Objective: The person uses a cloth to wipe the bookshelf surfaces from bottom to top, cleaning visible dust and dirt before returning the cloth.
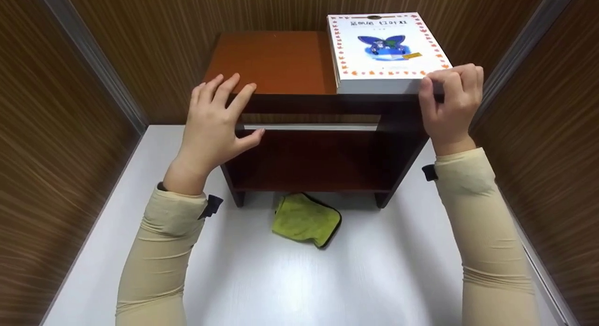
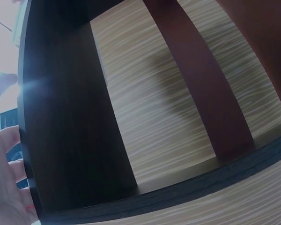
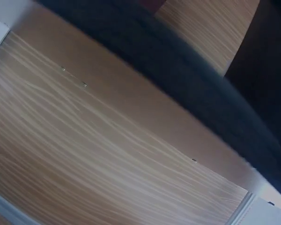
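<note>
A stack of white picture books [image 1: 388, 66], with a blue butterfly on the top cover, lies on the right part of a brown shelf unit's top [image 1: 276, 59]. At the stack's near right corner, my right hand [image 1: 456, 101] has its fingers curled, thumb and forefinger pinching the edge of the books. My left hand [image 1: 213, 122] spreads its fingers over the near left corner of the shelf top. In the left wrist view, the fingertips [image 2: 18, 171] show beside the dark panel [image 2: 70, 117]. The right hand is not visible in the right wrist view.
A green cloth [image 1: 306, 220] with a dark border lies on the white floor [image 1: 290, 279] in front of the shelf unit. The lower shelf [image 1: 309, 160] is dark red-brown. Wood-grain walls [image 1: 56, 83] enclose the back and both sides.
</note>
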{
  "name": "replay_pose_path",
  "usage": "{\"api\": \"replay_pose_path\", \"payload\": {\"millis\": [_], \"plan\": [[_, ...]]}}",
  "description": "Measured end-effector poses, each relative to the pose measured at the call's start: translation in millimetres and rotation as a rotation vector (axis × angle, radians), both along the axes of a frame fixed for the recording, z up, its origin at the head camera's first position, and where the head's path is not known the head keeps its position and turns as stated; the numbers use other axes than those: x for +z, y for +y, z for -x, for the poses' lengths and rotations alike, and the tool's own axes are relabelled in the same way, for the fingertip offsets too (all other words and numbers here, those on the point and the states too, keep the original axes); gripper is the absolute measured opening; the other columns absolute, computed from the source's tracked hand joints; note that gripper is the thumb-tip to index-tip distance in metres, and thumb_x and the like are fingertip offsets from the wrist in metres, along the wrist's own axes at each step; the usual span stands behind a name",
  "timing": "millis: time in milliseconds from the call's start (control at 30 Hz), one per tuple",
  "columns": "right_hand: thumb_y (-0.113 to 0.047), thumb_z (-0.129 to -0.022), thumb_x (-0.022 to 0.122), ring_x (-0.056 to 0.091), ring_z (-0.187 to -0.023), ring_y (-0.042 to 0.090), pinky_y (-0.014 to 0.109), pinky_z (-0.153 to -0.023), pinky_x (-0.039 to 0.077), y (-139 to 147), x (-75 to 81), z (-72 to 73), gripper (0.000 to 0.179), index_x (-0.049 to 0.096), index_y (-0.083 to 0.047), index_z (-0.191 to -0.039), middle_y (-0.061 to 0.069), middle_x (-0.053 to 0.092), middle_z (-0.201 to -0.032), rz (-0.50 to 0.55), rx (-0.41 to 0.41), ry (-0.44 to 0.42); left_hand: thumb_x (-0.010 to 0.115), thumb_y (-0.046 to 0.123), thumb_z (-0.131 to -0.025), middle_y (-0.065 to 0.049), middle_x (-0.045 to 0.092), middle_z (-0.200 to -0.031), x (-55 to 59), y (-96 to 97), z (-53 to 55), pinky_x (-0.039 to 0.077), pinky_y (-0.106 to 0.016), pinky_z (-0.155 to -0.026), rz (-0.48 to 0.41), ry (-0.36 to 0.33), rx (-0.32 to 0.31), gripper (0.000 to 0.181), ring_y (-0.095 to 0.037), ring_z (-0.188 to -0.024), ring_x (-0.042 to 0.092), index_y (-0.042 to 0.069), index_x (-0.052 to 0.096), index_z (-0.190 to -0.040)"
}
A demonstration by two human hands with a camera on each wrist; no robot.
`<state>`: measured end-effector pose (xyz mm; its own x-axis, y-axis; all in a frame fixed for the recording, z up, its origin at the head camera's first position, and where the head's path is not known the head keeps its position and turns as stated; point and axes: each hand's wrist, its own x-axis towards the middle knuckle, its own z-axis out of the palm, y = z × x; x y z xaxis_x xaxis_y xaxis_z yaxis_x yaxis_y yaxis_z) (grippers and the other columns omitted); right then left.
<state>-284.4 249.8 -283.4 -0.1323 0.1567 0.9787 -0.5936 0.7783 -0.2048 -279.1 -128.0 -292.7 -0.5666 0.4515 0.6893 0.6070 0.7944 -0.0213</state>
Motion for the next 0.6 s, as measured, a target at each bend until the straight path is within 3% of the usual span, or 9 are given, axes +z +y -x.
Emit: {"api": "replay_pose_path", "payload": {"millis": [200,600], "plan": [[-0.023,-0.079,0.057,0.043,-0.078,0.039,0.031,-0.077,0.035,1,0.0,-0.4,0.026,0.058,0.001,-0.069,0.022,0.048,-0.076,0.074,0.029,-0.028,0.061,0.049,-0.079,-0.016,0.044,-0.136,-0.4,0.2,0.9,0.023,-0.054,-0.102,-0.004,0.011,0.002,0.066,-0.037,-0.126,0.036,0.014,0.05,-0.134],[-0.025,-0.08,0.056,0.045,-0.079,0.033,0.031,-0.077,0.036,2,-6.8,8.2,0.03,0.055,0.001,-0.065,0.02,0.05,-0.075,0.116,0.045,0.0,0.054,0.046,-0.086,-0.015,0.05,-0.13,-9.4,8.3,4.9,0.024,-0.053,-0.102,-0.071,0.121,0.047,0.051,-0.035,-0.122,0.041,0.013,0.056,-0.126]]}}
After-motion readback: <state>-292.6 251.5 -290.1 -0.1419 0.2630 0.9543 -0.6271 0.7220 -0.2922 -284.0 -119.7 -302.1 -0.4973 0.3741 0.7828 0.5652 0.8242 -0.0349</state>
